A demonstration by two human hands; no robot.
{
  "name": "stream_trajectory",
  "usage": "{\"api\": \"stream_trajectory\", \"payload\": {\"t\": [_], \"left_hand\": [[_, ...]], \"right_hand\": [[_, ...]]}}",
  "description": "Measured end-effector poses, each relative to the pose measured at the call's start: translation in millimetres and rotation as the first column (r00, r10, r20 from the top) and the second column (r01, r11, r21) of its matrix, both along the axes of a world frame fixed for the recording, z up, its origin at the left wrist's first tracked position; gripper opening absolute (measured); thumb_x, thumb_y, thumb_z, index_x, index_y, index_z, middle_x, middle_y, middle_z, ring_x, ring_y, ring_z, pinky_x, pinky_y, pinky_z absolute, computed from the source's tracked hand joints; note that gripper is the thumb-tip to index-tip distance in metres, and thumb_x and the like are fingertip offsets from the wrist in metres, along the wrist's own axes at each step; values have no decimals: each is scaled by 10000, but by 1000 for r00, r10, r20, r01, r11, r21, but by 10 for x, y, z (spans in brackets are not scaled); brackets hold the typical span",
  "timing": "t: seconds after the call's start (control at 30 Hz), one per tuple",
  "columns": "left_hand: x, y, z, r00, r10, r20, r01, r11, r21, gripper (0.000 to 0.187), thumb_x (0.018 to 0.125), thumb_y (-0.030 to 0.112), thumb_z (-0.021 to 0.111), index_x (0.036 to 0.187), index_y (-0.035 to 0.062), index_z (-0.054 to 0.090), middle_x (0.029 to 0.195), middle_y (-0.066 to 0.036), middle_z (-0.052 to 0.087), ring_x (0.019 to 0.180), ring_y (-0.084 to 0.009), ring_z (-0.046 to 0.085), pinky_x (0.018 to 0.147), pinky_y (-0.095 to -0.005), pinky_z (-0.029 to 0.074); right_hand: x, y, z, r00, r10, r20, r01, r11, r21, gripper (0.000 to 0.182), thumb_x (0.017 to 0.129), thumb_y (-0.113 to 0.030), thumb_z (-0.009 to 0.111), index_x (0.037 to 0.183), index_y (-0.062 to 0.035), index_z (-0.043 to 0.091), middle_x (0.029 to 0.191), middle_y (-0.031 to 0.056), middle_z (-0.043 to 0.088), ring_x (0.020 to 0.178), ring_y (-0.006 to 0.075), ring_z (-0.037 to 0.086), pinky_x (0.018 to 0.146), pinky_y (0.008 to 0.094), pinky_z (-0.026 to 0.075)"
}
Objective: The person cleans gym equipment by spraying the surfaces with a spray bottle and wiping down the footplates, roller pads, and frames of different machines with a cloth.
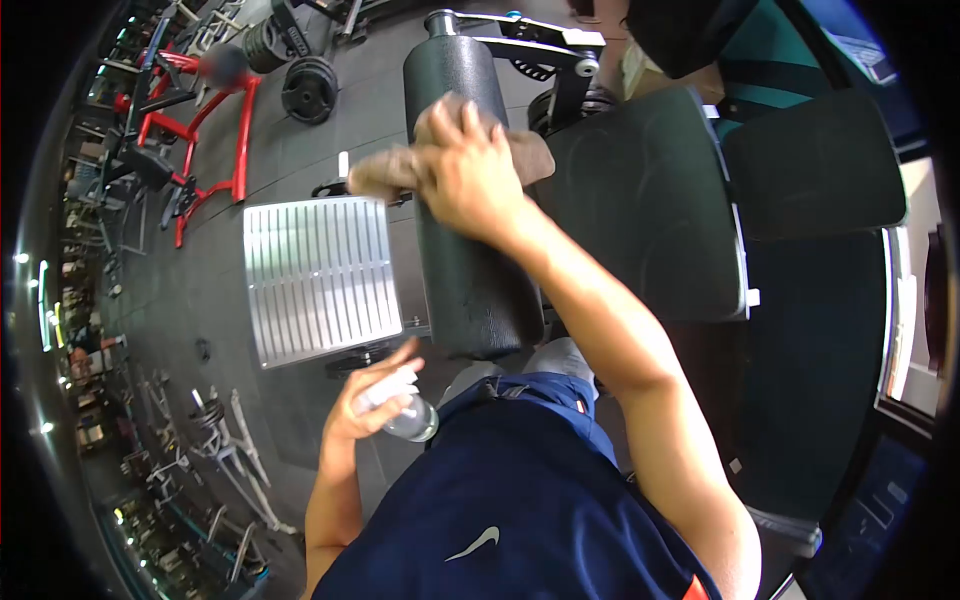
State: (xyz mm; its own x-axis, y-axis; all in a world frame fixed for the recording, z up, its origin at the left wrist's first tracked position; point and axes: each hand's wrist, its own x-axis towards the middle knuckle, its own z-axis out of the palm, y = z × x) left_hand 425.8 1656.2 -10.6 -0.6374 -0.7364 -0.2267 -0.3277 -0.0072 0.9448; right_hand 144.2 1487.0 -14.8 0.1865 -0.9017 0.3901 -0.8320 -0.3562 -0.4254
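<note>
My right hand [465, 170] presses a brown cloth [530, 157] onto the upper part of a black padded roller [468, 290]. Part of the cloth hangs past the roller's left side, and its edges look blurred. Low and to the left, beside my waist, my left hand [370, 395] is wrapped round a clear spray bottle [415, 420] with a white top. The bottle is tilted, and a finger stretches out past its sprayer.
A ridged metal footplate [322, 280] lies left of the roller. Black seat pads [645, 205] stand on the right. Farther off are a red machine frame [243, 140], weight plates [310, 90] and a rack [235, 450] at the lower left.
</note>
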Motion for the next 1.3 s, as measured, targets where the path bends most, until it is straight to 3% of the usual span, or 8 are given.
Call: {"api": "stream_trajectory", "payload": {"t": [0.27,0.4,0.43,0.5,0.6,0.77,0.93,1.3], "left_hand": [[971,452,-362,987,158,-31,-161,977,-137,441,835,205,683,1145,-108,665,1401,-244,569,894,-221,708,827,-321,539],[1339,870,-571,971,228,-71,-230,973,-26,405,846,109,661,1185,-112,645,1392,-222,586,930,-187,698,821,-298,537],[1392,971,-633,965,248,-82,-247,969,25,422,851,102,659,1223,-95,634,1384,-205,597,925,-176,692,826,-290,535],[1482,1139,-620,957,286,-47,-271,940,205,465,861,78,647,1304,-54,606,1372,-148,620,938,-144,677,847,-274,528],[1634,1298,-659,972,228,-53,-224,972,68,456,870,103,640,1305,-29,617,1347,-108,644,822,-98,656,794,-269,534],[1716,1248,-647,967,253,32,-255,950,183,478,870,119,650,1325,-22,608,1333,-145,645,873,-175,704,785,-290,550],[1443,858,-604,969,237,-63,-236,971,27,439,863,155,666,1243,-63,639,1383,-173,606,982,-211,716,803,-300,560],[646,827,96,827,561,-47,-540,766,-350,292,904,218,585,940,-58,673,826,-139,652,678,-204,662,605,-309,549]], "right_hand": [[-327,2494,276,867,-104,487,-134,894,429,499,801,-206,674,1251,6,639,1331,235,607,1221,357,616,1075,454,471],[-1431,2206,-1370,458,-459,761,131,882,453,575,1033,-470,473,1272,41,584,1138,155,687,996,260,695,862,386,591],[-929,1987,-717,-258,-613,747,-92,785,613,544,1029,-451,502,1282,24,581,1184,139,665,1036,246,672,867,382,572],[-588,1664,-898,361,-636,682,101,754,649,511,1012,-402,578,1339,-9,574,1243,117,651,1071,180,630,979,330,471],[-209,1648,-749,155,-363,919,-72,923,377,457,987,-291,643,1318,19,589,1239,88,655,1077,149,614,979,311,464],[379,1698,77,870,-458,182,406,875,265,488,880,-318,670,1320,-110,620,1376,233,544,1104,458,626,954,484,522],[1102,1761,-142,832,-298,-469,321,946,-31,560,833,-230,601,1370,-73,570,1564,255,301,1404,543,286,1070,755,237],[-125,-900,-381,990,-135,46,135,991,7,561,909,-335,612,1434,-154,536,1516,225,420,1384,537,350,1101,634,351]]}}
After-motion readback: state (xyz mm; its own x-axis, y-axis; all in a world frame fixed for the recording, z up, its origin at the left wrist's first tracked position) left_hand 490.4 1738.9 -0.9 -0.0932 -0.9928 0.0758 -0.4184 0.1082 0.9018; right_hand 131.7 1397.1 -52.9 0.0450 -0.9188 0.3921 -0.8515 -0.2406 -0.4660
